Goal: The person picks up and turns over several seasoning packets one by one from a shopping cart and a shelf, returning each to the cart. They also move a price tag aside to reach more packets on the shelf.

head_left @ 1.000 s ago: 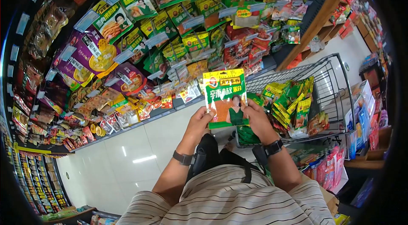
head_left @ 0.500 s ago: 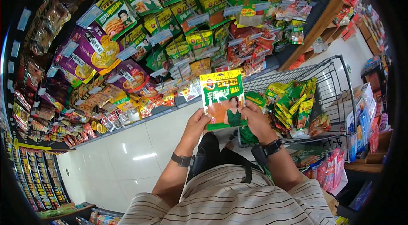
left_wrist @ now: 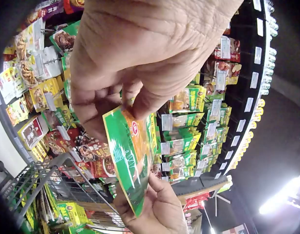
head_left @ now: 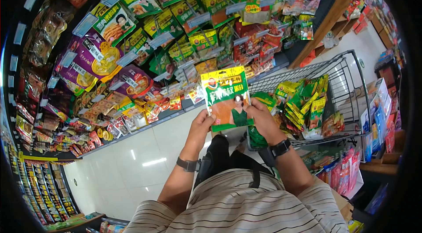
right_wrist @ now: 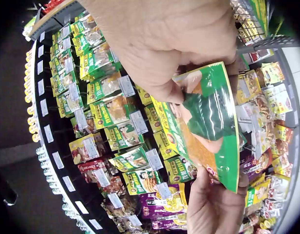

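Observation:
A green and yellow seasoning packet [head_left: 225, 96] with an orange window and a printed portrait is held up flat in front of me. My left hand [head_left: 206, 118] pinches its lower left edge and my right hand [head_left: 255, 109] pinches its lower right edge. In the left wrist view the left hand [left_wrist: 140, 63] grips the packet [left_wrist: 130, 156] from above, with the right hand [left_wrist: 155, 209] at the far edge. From the right wrist, the right hand [right_wrist: 174, 44] has its thumb on the packet [right_wrist: 208, 126], and the left hand [right_wrist: 218, 204] is below.
A wire shopping cart [head_left: 351, 79] on my right holds several green and yellow packets [head_left: 303, 105]. A wall of hanging snack and seasoning packets [head_left: 145, 35] with price tags fills the left and front. White floor tiles [head_left: 140, 149] lie below; a wooden shelf [head_left: 329, 17] stands behind the cart.
The packet and both hands have drifted slightly left and up, tilting a little. Both hands keep their hold on its lower edge.

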Demonstrator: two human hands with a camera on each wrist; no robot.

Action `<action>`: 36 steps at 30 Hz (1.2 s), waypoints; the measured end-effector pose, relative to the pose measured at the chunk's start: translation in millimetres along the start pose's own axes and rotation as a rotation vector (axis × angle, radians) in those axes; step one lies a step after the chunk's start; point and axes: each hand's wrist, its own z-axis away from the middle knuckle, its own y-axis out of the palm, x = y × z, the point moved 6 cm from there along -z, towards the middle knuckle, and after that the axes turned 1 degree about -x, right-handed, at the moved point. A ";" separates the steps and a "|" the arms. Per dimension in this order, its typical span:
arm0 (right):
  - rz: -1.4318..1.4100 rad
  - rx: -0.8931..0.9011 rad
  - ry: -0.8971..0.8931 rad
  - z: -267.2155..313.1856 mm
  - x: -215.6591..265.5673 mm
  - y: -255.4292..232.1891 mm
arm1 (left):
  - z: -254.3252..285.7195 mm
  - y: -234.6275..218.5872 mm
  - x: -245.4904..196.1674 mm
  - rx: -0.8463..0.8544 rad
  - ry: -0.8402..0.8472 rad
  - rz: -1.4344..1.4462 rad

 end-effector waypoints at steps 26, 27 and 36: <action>0.014 0.028 0.019 -85.8 23.9 23.7 | -79.7 -35.8 -61.9 -0.022 0.039 0.076; 0.011 0.032 0.030 -88.7 24.5 25.2 | -83.1 -37.4 -64.0 -0.024 0.034 0.074; 0.062 -0.018 -0.004 -137.7 45.2 38.5 | -130.0 -53.4 -87.9 0.004 0.028 0.022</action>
